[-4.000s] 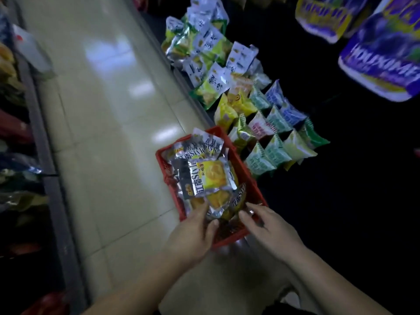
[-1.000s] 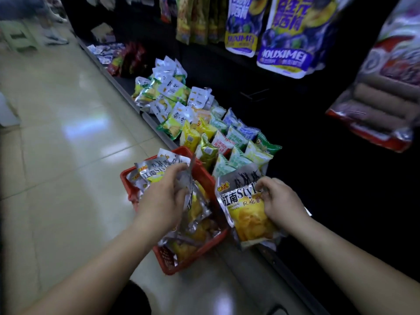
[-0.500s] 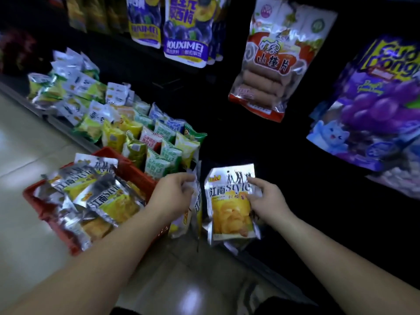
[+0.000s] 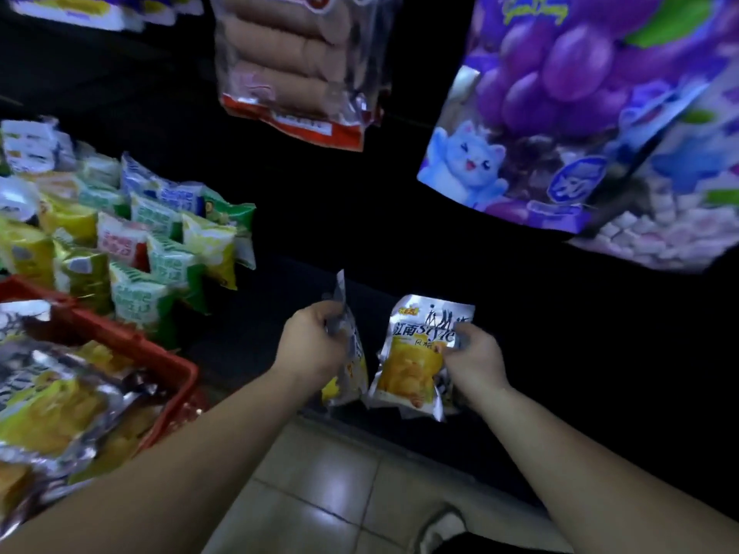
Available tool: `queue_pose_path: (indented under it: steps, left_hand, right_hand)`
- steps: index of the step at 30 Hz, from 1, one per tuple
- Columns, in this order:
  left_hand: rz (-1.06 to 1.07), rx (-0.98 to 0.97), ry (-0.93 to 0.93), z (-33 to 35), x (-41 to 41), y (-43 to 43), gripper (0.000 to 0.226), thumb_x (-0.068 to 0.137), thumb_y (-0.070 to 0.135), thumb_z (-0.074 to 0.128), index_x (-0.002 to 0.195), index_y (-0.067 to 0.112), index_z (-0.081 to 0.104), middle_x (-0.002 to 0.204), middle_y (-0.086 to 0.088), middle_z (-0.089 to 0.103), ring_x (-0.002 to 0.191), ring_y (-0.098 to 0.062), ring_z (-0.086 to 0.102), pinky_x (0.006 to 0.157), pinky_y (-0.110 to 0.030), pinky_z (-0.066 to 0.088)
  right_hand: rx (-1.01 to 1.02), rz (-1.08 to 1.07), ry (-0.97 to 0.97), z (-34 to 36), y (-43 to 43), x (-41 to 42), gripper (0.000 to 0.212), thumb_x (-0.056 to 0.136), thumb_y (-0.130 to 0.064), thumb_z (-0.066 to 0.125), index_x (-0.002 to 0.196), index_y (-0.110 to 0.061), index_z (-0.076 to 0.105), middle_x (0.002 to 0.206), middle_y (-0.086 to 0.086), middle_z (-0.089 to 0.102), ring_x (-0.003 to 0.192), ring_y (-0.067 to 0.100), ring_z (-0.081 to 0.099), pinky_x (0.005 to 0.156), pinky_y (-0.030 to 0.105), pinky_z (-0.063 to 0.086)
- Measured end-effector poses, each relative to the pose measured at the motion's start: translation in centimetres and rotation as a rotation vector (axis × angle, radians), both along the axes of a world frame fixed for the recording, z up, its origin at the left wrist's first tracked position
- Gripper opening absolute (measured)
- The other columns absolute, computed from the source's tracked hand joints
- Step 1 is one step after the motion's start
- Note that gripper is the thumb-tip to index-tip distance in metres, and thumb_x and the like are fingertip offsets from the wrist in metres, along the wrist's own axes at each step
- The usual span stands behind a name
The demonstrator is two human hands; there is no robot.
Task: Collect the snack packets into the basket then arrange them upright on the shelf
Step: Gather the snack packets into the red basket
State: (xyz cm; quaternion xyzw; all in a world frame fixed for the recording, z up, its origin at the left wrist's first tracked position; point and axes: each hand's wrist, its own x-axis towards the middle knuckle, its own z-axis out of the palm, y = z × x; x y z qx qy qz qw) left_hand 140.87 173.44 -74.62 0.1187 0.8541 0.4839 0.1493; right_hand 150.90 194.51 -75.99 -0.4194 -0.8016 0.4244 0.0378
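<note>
My right hand point(image 4: 474, 359) grips a silver-and-yellow snack packet point(image 4: 412, 363) by its top right corner, holding it upright over the dark bottom shelf point(image 4: 280, 309). My left hand point(image 4: 316, 345) is closed on a second silver snack packet point(image 4: 352, 373), seen edge-on just left of the first. The red basket point(image 4: 160, 357) stands at the lower left on the floor, with several more silver-and-yellow packets point(image 4: 56, 413) lying in it.
Small green, yellow and blue snack bags point(image 4: 160, 249) stand in rows on the shelf to the left. Large bags hang above: a sausage-print one point(image 4: 296, 70) and a purple grape one point(image 4: 560, 109). Tiled floor point(image 4: 320, 501) and my shoe point(image 4: 442, 529) lie below.
Both hands have carried their packets away from the basket and further right along the shelf. The view has swung right, so the basket now sits at the left edge.
</note>
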Motion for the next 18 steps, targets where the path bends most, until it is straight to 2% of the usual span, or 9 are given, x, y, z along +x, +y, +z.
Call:
queue_pose_path:
  steps: [2, 3, 6, 8, 9, 12, 13, 15, 18]
  left_hand:
    - [0.002, 0.129, -0.055, -0.4, 0.3, 2.6, 0.039, 0.094, 0.004, 0.063, 0.129, 0.018, 0.065, 0.106, 0.009, 0.07, 0.101, -0.011, 0.069, 0.087, -0.031, 0.058]
    - [0.009, 0.203, -0.104, -0.7, 0.5, 3.5, 0.04, 0.094, 0.003, 0.063, 0.131, 0.018, 0.063, 0.11, 0.009, 0.071, 0.103, -0.01, 0.07, 0.089, -0.031, 0.059]
    - [0.05, 0.288, -0.209, -2.1, 0.7, 4.9, 0.037, 0.095, 0.004, 0.067, 0.127, 0.022, 0.06, 0.111, 0.009, 0.07, 0.099, -0.004, 0.068, 0.087, -0.024, 0.057]
    - [0.016, 0.194, -0.289, -3.5, 0.8, 4.5, 0.039, 0.09, 0.001, 0.072, 0.118, 0.025, 0.06, 0.105, 0.008, 0.071, 0.09, -0.002, 0.065, 0.078, -0.014, 0.052]
    - [-0.024, 0.108, -0.329, -4.3, 1.0, 4.0, 0.036, 0.087, -0.002, 0.073, 0.113, 0.021, 0.065, 0.101, 0.004, 0.073, 0.085, -0.005, 0.066, 0.072, -0.012, 0.051]
    - [-0.109, -0.107, -0.398, -5.4, 1.8, 1.9, 0.023, 0.082, -0.004, 0.07, 0.095, 0.015, 0.074, 0.082, -0.001, 0.074, 0.07, -0.012, 0.067, 0.055, -0.014, 0.051]
    - [-0.112, -0.124, -0.404, -5.5, 1.9, 1.2, 0.023, 0.081, -0.004, 0.071, 0.095, 0.014, 0.074, 0.081, -0.002, 0.075, 0.068, -0.012, 0.067, 0.054, -0.016, 0.051]
    - [-0.078, -0.092, -0.398, -5.5, 1.7, 0.0, 0.03, 0.079, -0.005, 0.075, 0.103, 0.013, 0.07, 0.086, -0.002, 0.075, 0.071, -0.011, 0.068, 0.061, -0.021, 0.055]
    - [-0.046, -0.052, -0.41, -4.9, 1.7, -2.0, 0.055, 0.08, -0.003, 0.076, 0.13, 0.013, 0.06, 0.114, -0.004, 0.072, 0.09, -0.017, 0.072, 0.08, -0.034, 0.062]
  right_hand:
    - [0.026, -0.079, 0.014, -0.1, 2.8, 0.9, 0.033, 0.094, 0.0, 0.063, 0.126, -0.008, 0.063, 0.089, -0.011, 0.061, 0.08, 0.015, 0.059, 0.08, 0.026, 0.044]
    - [0.042, -0.115, 0.035, -0.2, 3.9, 1.4, 0.036, 0.094, -0.003, 0.065, 0.128, -0.011, 0.063, 0.088, -0.014, 0.057, 0.085, 0.014, 0.059, 0.082, 0.026, 0.044]
    - [0.049, -0.233, 0.043, -0.8, 6.4, 3.0, 0.044, 0.096, -0.016, 0.067, 0.138, -0.022, 0.056, 0.111, -0.009, 0.058, 0.103, 0.017, 0.058, 0.091, 0.029, 0.047]
    - [0.005, -0.29, 0.008, -1.3, 7.2, 3.9, 0.043, 0.092, -0.032, 0.068, 0.134, -0.033, 0.057, 0.127, -0.001, 0.059, 0.106, 0.024, 0.062, 0.094, 0.034, 0.052]
    - [-0.014, -0.301, -0.048, -1.9, 7.4, 4.3, 0.045, 0.088, -0.042, 0.069, 0.132, -0.037, 0.058, 0.133, 0.004, 0.057, 0.108, 0.027, 0.063, 0.095, 0.035, 0.053]
    - [-0.013, -0.177, -0.24, -3.1, 7.3, 4.5, 0.08, 0.066, -0.073, 0.06, 0.138, -0.037, 0.055, 0.145, 0.005, 0.05, 0.126, 0.028, 0.054, 0.105, 0.038, 0.048]
    - [0.003, -0.13, -0.265, -2.9, 6.7, 4.2, 0.085, 0.063, -0.076, 0.056, 0.14, -0.038, 0.053, 0.148, 0.004, 0.046, 0.131, 0.027, 0.05, 0.107, 0.04, 0.046]
    - [0.02, -0.032, -0.258, -1.7, 4.7, 3.7, 0.076, 0.071, -0.069, 0.059, 0.14, -0.038, 0.053, 0.151, 0.002, 0.04, 0.134, 0.026, 0.048, 0.106, 0.037, 0.046]
    - [-0.059, 0.189, -0.2, 0.1, 0.9, 2.4, 0.06, 0.088, -0.05, 0.07, 0.141, -0.026, 0.057, 0.148, -0.001, 0.051, 0.132, 0.02, 0.052, 0.099, 0.025, 0.043]
